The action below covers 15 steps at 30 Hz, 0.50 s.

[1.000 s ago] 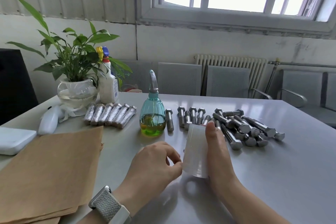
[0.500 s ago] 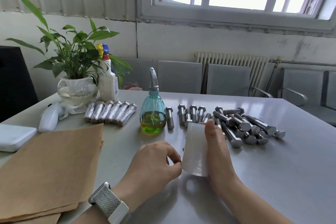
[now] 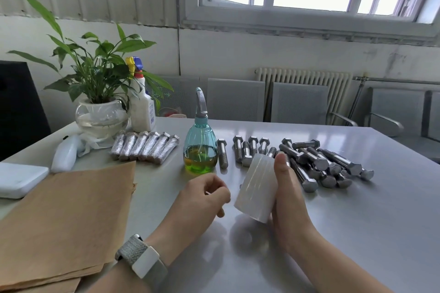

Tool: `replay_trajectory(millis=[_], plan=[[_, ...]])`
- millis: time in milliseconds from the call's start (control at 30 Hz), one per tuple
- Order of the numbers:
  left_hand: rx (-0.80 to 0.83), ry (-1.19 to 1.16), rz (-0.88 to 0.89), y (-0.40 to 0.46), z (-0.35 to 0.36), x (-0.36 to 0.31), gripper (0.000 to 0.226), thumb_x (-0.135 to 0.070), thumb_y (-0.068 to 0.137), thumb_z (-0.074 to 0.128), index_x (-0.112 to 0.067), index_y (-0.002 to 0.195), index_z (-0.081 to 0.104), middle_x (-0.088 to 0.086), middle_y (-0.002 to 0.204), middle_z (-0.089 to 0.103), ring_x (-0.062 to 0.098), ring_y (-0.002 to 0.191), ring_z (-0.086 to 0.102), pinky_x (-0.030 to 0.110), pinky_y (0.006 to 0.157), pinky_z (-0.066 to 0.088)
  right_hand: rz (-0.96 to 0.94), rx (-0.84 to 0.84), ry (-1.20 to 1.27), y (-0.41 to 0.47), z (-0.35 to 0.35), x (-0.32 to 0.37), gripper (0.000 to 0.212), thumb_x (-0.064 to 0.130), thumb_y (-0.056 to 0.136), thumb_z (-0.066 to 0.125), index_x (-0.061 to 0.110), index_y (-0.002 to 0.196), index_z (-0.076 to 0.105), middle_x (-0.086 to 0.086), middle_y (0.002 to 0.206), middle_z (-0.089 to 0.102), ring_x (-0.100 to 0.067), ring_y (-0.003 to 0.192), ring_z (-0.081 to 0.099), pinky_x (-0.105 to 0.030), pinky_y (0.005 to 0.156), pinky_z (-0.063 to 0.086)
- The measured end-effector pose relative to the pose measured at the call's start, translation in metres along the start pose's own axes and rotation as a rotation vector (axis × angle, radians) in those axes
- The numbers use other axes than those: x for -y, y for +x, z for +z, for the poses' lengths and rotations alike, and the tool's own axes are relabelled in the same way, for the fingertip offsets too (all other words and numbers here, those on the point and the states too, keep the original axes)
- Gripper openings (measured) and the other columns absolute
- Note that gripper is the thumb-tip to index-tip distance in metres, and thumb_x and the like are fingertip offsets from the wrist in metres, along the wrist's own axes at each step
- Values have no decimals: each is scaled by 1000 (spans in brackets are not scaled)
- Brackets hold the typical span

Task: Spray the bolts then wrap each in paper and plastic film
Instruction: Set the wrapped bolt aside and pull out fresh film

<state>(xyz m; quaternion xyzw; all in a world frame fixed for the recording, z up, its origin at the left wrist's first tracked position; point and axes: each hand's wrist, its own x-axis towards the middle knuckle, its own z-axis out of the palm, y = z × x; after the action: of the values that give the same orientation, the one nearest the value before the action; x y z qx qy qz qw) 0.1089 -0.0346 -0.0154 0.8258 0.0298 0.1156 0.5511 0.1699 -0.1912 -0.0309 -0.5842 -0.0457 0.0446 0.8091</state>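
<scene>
Bolts [image 3: 316, 162], bare and steel-grey, lie in a loose pile and a short row on the far right half of a grey table [image 3: 357, 233], seen from the head camera looking forward and down. Six wrapped bolts [image 3: 145, 147], glinting under film, sit side by side at the far left-centre, apart from the bare ones, which likely keeps finished work sorted. Between the two groups stands a teal spray bottle [image 3: 200, 147] holding yellow-green liquid, with one single bolt [image 3: 222, 153] lying just beside it on the right.

Near the centre, the right hand [image 3: 285, 188] grips a roll of plastic film [image 3: 257, 188], thumb laid along its side and the roll tilted, its lower end above the table. The left hand [image 3: 202, 194], with a watch at the wrist, has its fingers curled, fingertips drawn together just beside the roll. Whether they pinch the film's loose edge cannot be told; the pose suggests hunting for that edge to start a pull.

A stack of brown paper [image 3: 66, 216] lies at the near left, within easy reach of the left hand, its corner overhanging toward the viewer. Beyond it sit a white box [image 3: 19, 181], a white bottle lying on its side [image 3: 64, 154], a potted plant [image 3: 100, 93] and a white trigger bottle [image 3: 141, 104].

Open tabletop lies in front of and to the right of the hands, giving room to draw film out. The far edge meets chairs [image 3: 297, 102] below a window.
</scene>
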Motion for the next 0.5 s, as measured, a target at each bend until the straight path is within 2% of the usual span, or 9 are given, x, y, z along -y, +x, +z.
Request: replay_trajectory(millis=[100,167,267,367,500], plan=[[-13,-46,-47,2,1,4,24,-36,66,54,-17,76,65,1,75,71,13,65,68,28,61,42,-33,-16,-25,0,0,0,79,79,69,57,15,115,58,-30,111,59,-47,104,62,-65,87,52],[-37,-137,-83,4,2,5,25,-34,66,56,-14,77,66,2,75,72,15,62,66,30,56,44,-53,-25,-55,1,-1,1,83,81,66,57,16,118,58,-24,111,61,-39,102,64,-60,89,53],[-94,-357,-137,8,4,8,16,-20,76,62,-5,81,61,5,79,75,15,50,59,23,43,39,-54,-12,-54,0,-1,2,83,77,65,60,16,121,56,-23,117,61,-40,109,63,-62,91,52],[-185,-493,-204,11,1,12,6,-4,87,58,-4,82,58,8,74,74,12,41,51,20,36,33,-44,8,-65,0,-1,2,80,72,65,66,17,121,54,-20,116,63,-35,103,67,-57,86,56],[-212,-481,-227,15,-4,13,9,-12,90,61,-5,85,62,4,70,72,13,42,53,19,35,32,-46,27,-103,-1,0,0,71,70,64,67,25,117,54,-13,117,63,-27,103,68,-48,84,59]])
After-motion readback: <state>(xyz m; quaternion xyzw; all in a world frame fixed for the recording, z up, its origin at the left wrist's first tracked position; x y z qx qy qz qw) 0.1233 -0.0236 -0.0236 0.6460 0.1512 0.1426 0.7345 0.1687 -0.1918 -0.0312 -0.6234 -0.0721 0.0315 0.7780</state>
